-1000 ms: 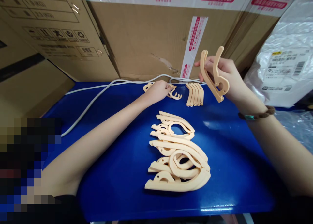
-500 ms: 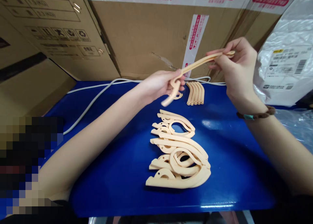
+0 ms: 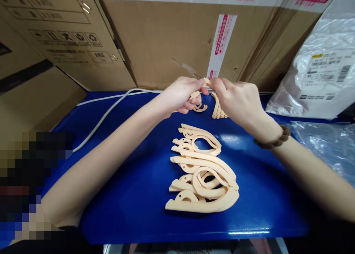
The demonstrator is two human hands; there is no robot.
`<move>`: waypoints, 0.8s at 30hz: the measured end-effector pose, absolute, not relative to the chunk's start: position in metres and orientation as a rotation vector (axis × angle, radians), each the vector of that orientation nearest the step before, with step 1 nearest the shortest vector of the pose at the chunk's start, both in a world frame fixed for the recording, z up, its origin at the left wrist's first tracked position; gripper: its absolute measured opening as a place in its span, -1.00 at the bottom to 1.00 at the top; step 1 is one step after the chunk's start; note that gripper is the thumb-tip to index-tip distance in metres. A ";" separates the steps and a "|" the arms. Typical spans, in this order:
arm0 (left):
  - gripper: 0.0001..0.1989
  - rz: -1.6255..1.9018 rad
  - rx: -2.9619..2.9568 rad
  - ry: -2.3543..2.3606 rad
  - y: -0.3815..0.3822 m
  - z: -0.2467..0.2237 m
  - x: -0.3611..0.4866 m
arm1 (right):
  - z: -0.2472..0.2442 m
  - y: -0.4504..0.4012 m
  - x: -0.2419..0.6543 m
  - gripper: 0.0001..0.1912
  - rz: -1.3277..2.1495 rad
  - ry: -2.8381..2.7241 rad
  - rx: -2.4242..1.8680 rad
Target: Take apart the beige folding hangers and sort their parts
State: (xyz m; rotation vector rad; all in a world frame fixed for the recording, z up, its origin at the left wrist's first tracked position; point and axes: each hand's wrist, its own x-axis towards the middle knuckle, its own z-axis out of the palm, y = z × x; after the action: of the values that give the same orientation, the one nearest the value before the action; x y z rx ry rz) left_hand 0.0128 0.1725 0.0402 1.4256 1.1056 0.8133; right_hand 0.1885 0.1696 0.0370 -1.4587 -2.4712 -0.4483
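Observation:
My left hand (image 3: 185,94) is closed around a beige plastic piece (image 3: 195,95), most of it hidden by the fingers. Close against it on the right, my right hand (image 3: 235,98) pinches the same piece near its upper end. Below my hands, a group of folded beige plastic hangers (image 3: 205,206) lies overlapping on the blue table (image 3: 133,209). Behind my hands are a row of curved beige strips (image 3: 217,109), partly covered by my right hand, and a small beige hook piece (image 3: 200,108).
Cardboard boxes (image 3: 166,43) stand along the back and left. A white plastic package (image 3: 313,83) leans at the right, with clear plastic wrap (image 3: 327,143) before it. A white cable (image 3: 102,120) crosses the table's left side.
My right hand has moved left and slightly down, close to my left hand. The long beige arm that stretched between my hands no longer shows at full length.

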 end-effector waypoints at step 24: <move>-0.42 0.661 2.577 1.483 0.235 -0.048 -0.057 | -0.015 0.188 0.292 -0.80 -0.281 -2.394 -1.616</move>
State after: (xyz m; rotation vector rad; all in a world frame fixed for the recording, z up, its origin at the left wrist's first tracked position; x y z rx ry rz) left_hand -0.0575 0.2353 -0.0476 2.5769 1.4826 0.6611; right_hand 0.2922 0.1881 -0.0146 -1.6158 -2.3940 -0.2807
